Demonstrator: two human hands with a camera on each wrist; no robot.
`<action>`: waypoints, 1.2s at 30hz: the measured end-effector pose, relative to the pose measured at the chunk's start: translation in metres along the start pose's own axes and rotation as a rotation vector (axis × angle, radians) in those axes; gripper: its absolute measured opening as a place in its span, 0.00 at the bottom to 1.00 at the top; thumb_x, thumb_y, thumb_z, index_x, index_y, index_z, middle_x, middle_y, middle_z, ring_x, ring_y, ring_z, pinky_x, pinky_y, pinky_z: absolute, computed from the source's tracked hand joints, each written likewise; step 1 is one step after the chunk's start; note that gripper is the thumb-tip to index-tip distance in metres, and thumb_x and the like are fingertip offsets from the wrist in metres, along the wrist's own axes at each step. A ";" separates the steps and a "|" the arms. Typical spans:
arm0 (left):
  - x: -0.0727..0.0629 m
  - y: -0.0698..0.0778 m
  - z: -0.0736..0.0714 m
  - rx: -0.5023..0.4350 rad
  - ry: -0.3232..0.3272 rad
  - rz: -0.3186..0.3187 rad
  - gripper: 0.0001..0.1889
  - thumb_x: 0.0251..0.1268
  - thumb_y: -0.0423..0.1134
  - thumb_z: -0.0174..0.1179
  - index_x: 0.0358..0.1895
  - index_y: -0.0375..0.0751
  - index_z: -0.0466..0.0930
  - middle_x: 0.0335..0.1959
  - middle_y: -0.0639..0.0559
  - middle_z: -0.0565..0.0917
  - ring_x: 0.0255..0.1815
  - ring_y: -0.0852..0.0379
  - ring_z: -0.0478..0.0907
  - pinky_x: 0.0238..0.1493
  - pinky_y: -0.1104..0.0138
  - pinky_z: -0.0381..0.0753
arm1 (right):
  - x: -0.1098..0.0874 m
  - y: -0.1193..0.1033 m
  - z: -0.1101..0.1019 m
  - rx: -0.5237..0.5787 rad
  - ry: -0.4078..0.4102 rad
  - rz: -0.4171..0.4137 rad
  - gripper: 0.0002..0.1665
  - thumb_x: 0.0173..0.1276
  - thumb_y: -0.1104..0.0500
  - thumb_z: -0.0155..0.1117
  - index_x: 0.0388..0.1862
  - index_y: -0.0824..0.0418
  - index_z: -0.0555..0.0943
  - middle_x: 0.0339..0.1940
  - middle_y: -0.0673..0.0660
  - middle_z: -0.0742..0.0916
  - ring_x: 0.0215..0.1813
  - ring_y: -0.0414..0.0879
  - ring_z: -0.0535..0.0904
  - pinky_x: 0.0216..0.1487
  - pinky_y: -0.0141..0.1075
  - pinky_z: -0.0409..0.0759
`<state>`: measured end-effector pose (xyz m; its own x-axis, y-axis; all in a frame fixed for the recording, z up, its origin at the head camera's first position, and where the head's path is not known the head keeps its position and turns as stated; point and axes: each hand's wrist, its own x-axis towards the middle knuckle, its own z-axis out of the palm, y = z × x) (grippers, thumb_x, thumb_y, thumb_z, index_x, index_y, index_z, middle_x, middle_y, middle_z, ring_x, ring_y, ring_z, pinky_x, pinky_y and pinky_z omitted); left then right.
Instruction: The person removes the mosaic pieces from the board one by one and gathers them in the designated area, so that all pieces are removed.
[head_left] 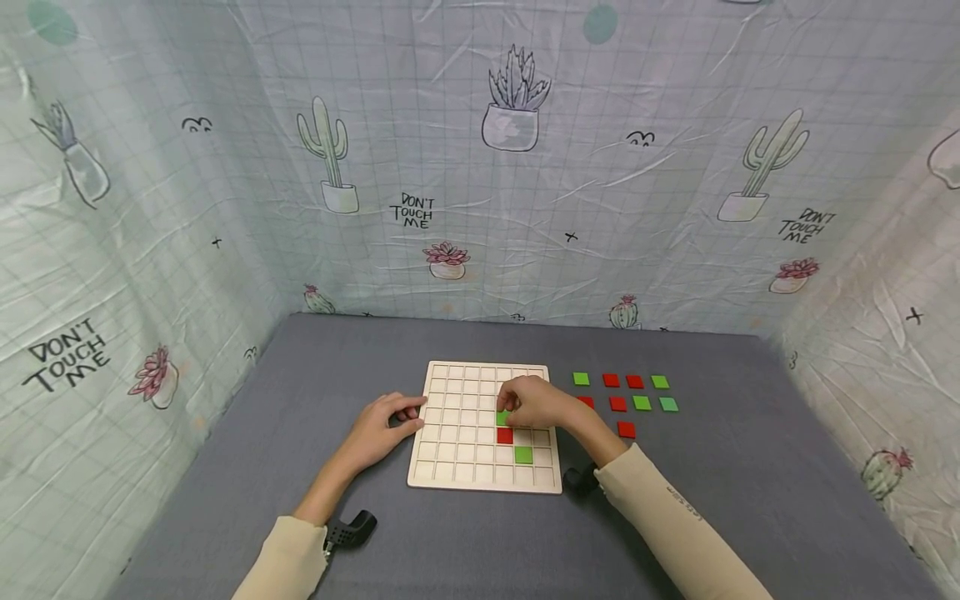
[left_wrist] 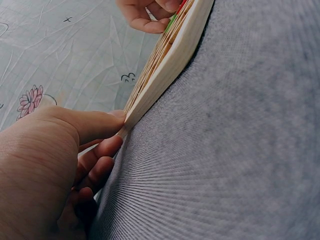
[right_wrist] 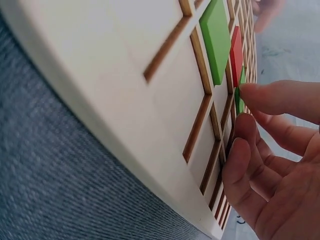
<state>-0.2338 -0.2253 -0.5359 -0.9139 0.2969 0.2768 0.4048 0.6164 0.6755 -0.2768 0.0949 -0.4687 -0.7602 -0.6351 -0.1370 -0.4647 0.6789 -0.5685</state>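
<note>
A pale wooden grid board (head_left: 444,477) lies flat on the dark cloth. My left hand (head_left: 380,429) holds its left edge, thumb and fingertips right at the side; in the left wrist view the thumb (left_wrist: 102,125) meets the board's rim (left_wrist: 165,75). Over the board's right half, my right hand (head_left: 534,402) pinches a green square tile (head_left: 502,418) between thumb and fingers, low at a cell. A red tile (head_left: 505,436) sits in the cell just nearer. Another green tile (right_wrist: 215,42) lies one column right and one row nearer. The fingers partly cover the pinched tile.
Right of the board, loose red tiles (head_left: 618,404) and green tiles (head_left: 641,403) lie in rough rows, several in all. One red tile (head_left: 585,402) is partly behind the right wrist. A printed cloth wall (head_left: 517,233) closes off the back and sides.
</note>
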 end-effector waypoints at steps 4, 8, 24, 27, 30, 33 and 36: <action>-0.001 0.000 0.000 -0.003 0.002 0.005 0.19 0.68 0.43 0.69 0.60 0.48 0.87 0.39 0.62 0.83 0.41 0.63 0.76 0.47 0.64 0.75 | 0.000 -0.001 0.000 -0.001 -0.002 0.020 0.09 0.61 0.67 0.69 0.39 0.56 0.85 0.35 0.49 0.85 0.38 0.40 0.77 0.43 0.35 0.76; -0.001 0.001 0.000 -0.003 -0.005 -0.001 0.18 0.69 0.44 0.69 0.60 0.48 0.87 0.39 0.63 0.82 0.41 0.64 0.75 0.47 0.65 0.75 | -0.001 -0.002 0.000 -0.004 -0.001 0.032 0.09 0.61 0.67 0.70 0.38 0.55 0.84 0.35 0.49 0.84 0.37 0.41 0.76 0.42 0.35 0.75; -0.001 0.001 0.000 -0.003 0.010 0.004 0.19 0.68 0.44 0.70 0.61 0.46 0.86 0.38 0.62 0.83 0.40 0.64 0.75 0.46 0.66 0.74 | -0.001 -0.003 0.000 -0.041 0.029 -0.011 0.11 0.62 0.66 0.72 0.43 0.57 0.86 0.36 0.49 0.86 0.39 0.39 0.78 0.44 0.34 0.77; 0.000 0.002 0.000 -0.007 0.005 0.000 0.19 0.69 0.44 0.69 0.61 0.47 0.86 0.38 0.62 0.82 0.40 0.64 0.75 0.46 0.65 0.74 | -0.002 -0.003 0.000 -0.052 0.036 -0.010 0.11 0.62 0.66 0.72 0.44 0.56 0.87 0.38 0.49 0.87 0.41 0.39 0.79 0.45 0.34 0.78; 0.001 0.004 -0.001 -0.009 0.007 0.002 0.19 0.68 0.43 0.69 0.61 0.47 0.86 0.38 0.62 0.82 0.41 0.64 0.75 0.47 0.65 0.74 | -0.002 -0.004 0.000 -0.060 0.045 -0.010 0.12 0.62 0.66 0.72 0.44 0.57 0.88 0.38 0.49 0.88 0.41 0.40 0.80 0.45 0.35 0.79; 0.000 0.004 -0.001 -0.007 0.002 -0.002 0.19 0.69 0.43 0.69 0.61 0.47 0.87 0.38 0.63 0.82 0.41 0.64 0.75 0.47 0.64 0.74 | -0.003 -0.005 0.001 -0.080 0.052 -0.017 0.11 0.63 0.66 0.72 0.44 0.57 0.88 0.38 0.50 0.88 0.40 0.40 0.80 0.44 0.35 0.79; 0.000 0.004 -0.002 -0.006 -0.006 -0.008 0.18 0.69 0.43 0.69 0.61 0.47 0.86 0.38 0.63 0.82 0.41 0.64 0.75 0.47 0.65 0.74 | -0.003 -0.006 0.002 -0.105 0.065 -0.027 0.10 0.62 0.67 0.72 0.43 0.57 0.89 0.37 0.50 0.88 0.40 0.41 0.80 0.43 0.35 0.79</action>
<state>-0.2323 -0.2242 -0.5321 -0.9169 0.2964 0.2674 0.3974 0.6142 0.6817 -0.2703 0.0919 -0.4664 -0.7727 -0.6311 -0.0678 -0.5280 0.6984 -0.4831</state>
